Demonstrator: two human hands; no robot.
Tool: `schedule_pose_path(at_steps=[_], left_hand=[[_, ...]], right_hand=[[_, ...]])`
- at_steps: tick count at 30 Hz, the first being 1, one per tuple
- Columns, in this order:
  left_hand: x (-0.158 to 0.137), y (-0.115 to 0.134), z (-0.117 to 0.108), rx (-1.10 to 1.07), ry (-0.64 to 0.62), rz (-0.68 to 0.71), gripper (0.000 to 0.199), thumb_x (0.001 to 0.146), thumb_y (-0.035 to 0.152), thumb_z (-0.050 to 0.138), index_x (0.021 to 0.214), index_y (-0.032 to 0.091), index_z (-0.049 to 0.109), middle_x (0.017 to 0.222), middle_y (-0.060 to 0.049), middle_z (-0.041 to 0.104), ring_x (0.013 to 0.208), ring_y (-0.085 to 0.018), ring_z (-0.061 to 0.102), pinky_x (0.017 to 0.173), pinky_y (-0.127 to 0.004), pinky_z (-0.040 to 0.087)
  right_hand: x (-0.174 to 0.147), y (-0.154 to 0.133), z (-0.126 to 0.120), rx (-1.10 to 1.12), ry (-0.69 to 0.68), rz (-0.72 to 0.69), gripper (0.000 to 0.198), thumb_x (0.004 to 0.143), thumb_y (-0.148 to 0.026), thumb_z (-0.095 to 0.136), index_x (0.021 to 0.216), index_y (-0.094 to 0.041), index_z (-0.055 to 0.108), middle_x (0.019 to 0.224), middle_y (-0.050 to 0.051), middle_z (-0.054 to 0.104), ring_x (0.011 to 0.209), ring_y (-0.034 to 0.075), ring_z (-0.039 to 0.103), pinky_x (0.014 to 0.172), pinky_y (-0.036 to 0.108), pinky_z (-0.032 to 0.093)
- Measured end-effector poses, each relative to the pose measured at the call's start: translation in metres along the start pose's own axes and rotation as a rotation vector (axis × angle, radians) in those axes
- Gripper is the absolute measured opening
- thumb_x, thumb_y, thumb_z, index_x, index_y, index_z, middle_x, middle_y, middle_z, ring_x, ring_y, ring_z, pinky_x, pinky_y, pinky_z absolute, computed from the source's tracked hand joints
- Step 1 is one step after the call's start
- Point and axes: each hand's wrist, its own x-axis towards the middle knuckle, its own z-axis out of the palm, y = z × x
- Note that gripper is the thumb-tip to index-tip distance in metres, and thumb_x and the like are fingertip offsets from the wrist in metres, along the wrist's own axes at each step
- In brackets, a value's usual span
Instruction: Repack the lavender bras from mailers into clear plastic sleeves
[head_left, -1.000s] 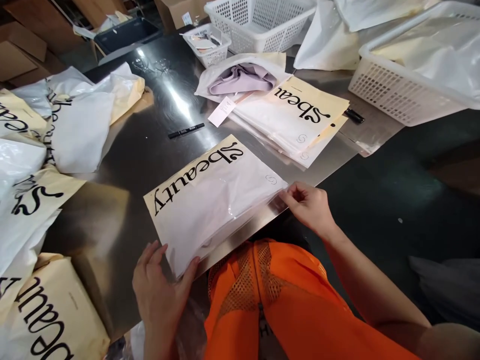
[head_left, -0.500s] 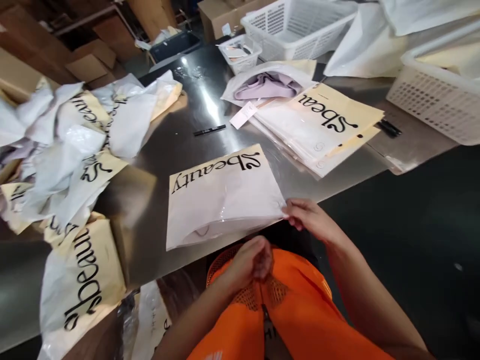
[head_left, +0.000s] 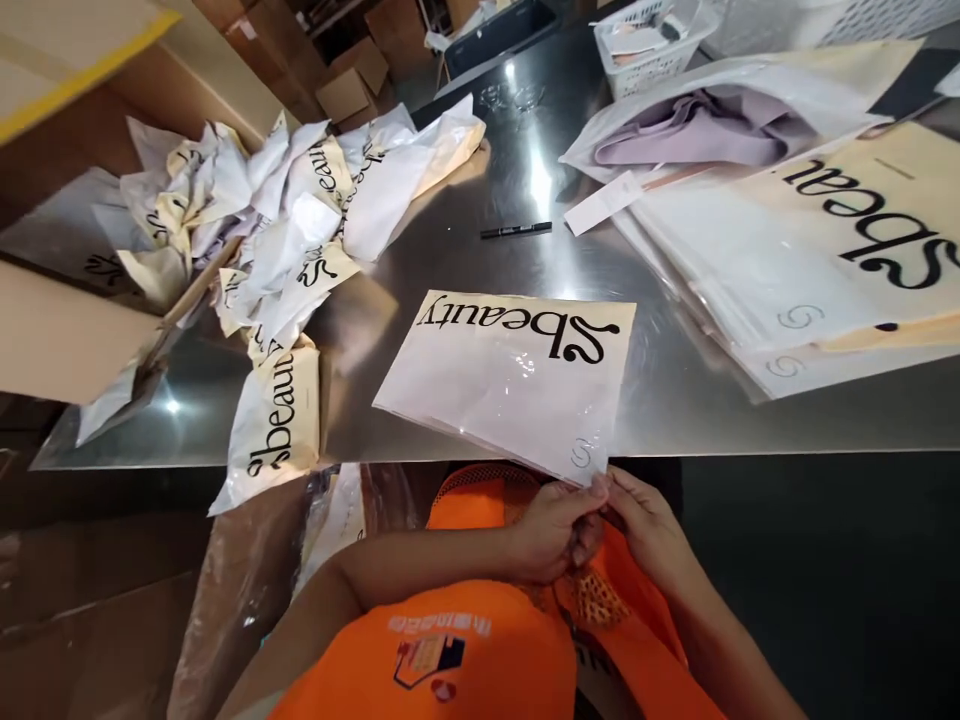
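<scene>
A flat white and cream "Sbeauty" bag (head_left: 517, 375) lies on the steel table (head_left: 450, 260), its near corner hanging over the front edge. My left hand (head_left: 553, 530) and my right hand (head_left: 649, 530) meet at that corner, fingertips pinching the bag's edge just below the table edge. Both hands are held over my orange top.
A stack of the same bags (head_left: 817, 260) lies at the right, with a lilac garment (head_left: 694, 130) in an open bag behind it. A black marker (head_left: 516, 230) and a paper tag (head_left: 604, 202) lie mid-table. Crumpled bags (head_left: 285, 230) pile at the left by cardboard boxes (head_left: 52, 330). A small white basket (head_left: 645, 45) stands at the back.
My left hand left the bag's left corner and came across to the right hand at the near corner. The bag has swung round, and my view has shifted left.
</scene>
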Motion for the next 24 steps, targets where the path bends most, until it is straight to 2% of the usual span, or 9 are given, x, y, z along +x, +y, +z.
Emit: schedule_pose_path(at_steps=[3, 6, 9, 12, 15, 18, 21, 23, 24], left_hand=[[-0.003, -0.001, 0.001, -0.037, 0.126, 0.091, 0.055, 0.059, 0.061, 0.079, 0.047, 0.020, 0.045, 0.032, 0.003, 0.039, 0.026, -0.009, 0.030, 0.030, -0.024, 0.016], [-0.013, 0.019, -0.013, -0.126, 0.339, 0.225, 0.047, 0.067, 0.045, 0.074, 0.047, 0.021, 0.038, 0.035, 0.005, 0.036, 0.029, -0.007, 0.029, 0.031, -0.021, 0.016], [-0.038, 0.062, -0.051, -0.246, 0.607, 0.405, 0.044, 0.081, 0.031, 0.058, 0.050, 0.021, 0.028, 0.037, 0.008, 0.028, 0.030, -0.004, 0.022, 0.032, -0.019, 0.014], [-0.070, 0.102, -0.098, -0.343, 0.852, 0.603, 0.042, 0.094, 0.022, 0.038, 0.055, 0.020, 0.024, 0.040, 0.009, 0.024, 0.031, -0.004, 0.019, 0.034, -0.016, 0.015], [-0.084, 0.115, -0.125, -0.400, 1.001, 0.691, 0.043, 0.099, 0.025, 0.041, 0.058, 0.020, 0.028, 0.044, 0.010, 0.026, 0.034, -0.004, 0.022, 0.034, -0.017, 0.015], [-0.079, 0.102, -0.122, -0.426, 1.036, 0.703, 0.037, 0.098, 0.026, 0.046, 0.062, 0.018, 0.039, 0.049, 0.008, 0.039, 0.039, -0.005, 0.038, 0.038, -0.014, 0.031], [-0.073, 0.079, -0.101, -0.415, 0.960, 0.599, 0.017, 0.094, 0.023, 0.052, 0.081, 0.014, 0.059, 0.074, -0.004, 0.065, 0.060, -0.013, 0.063, 0.055, -0.024, 0.054], [-0.076, 0.069, -0.084, -0.401, 0.894, 0.531, 0.010, 0.090, 0.013, 0.055, 0.095, 0.011, 0.063, 0.091, -0.010, 0.070, 0.073, -0.019, 0.068, 0.061, -0.031, 0.059], [-0.079, 0.067, -0.077, -0.398, 0.869, 0.524, 0.015, 0.088, 0.009, 0.055, 0.100, 0.010, 0.064, 0.095, -0.010, 0.070, 0.076, -0.019, 0.069, 0.064, -0.031, 0.060]], right_hand=[[0.001, -0.001, 0.002, 0.011, -0.043, -0.043, 0.044, 0.078, -0.062, 0.065, 0.069, -0.020, 0.056, 0.058, 0.001, 0.052, 0.055, 0.015, 0.049, 0.056, 0.028, 0.046], [0.001, 0.002, -0.005, 0.028, 0.022, -0.083, 0.043, 0.074, -0.059, 0.068, 0.065, -0.019, 0.053, 0.058, -0.001, 0.044, 0.054, 0.012, 0.038, 0.051, 0.025, 0.037], [0.002, 0.009, -0.019, 0.114, 0.082, -0.068, 0.045, 0.073, -0.055, 0.067, 0.059, -0.021, 0.042, 0.054, -0.004, 0.034, 0.050, 0.010, 0.028, 0.046, 0.024, 0.025], [0.003, 0.018, -0.025, 0.167, 0.062, -0.060, 0.043, 0.076, -0.050, 0.063, 0.058, -0.022, 0.037, 0.053, -0.004, 0.032, 0.049, 0.010, 0.027, 0.045, 0.025, 0.022], [0.003, 0.025, -0.020, 0.144, -0.041, -0.031, 0.040, 0.080, -0.050, 0.060, 0.060, -0.022, 0.038, 0.054, -0.004, 0.032, 0.048, 0.010, 0.027, 0.045, 0.025, 0.023], [0.001, 0.027, -0.014, 0.125, -0.102, -0.026, 0.044, 0.085, -0.056, 0.055, 0.061, -0.023, 0.038, 0.055, -0.002, 0.037, 0.048, 0.012, 0.033, 0.046, 0.027, 0.030], [-0.002, 0.026, -0.023, -0.015, -0.204, -0.080, 0.048, 0.091, -0.061, 0.045, 0.062, -0.023, 0.042, 0.058, 0.002, 0.047, 0.054, 0.018, 0.046, 0.053, 0.033, 0.041], [-0.002, 0.022, -0.037, -0.283, -0.275, -0.238, 0.048, 0.091, -0.060, 0.045, 0.060, -0.024, 0.047, 0.061, 0.004, 0.052, 0.059, 0.023, 0.052, 0.057, 0.039, 0.045], [-0.001, 0.019, -0.045, -0.441, -0.247, -0.367, 0.045, 0.088, -0.060, 0.051, 0.059, -0.025, 0.049, 0.062, 0.005, 0.054, 0.060, 0.025, 0.054, 0.057, 0.043, 0.046]])
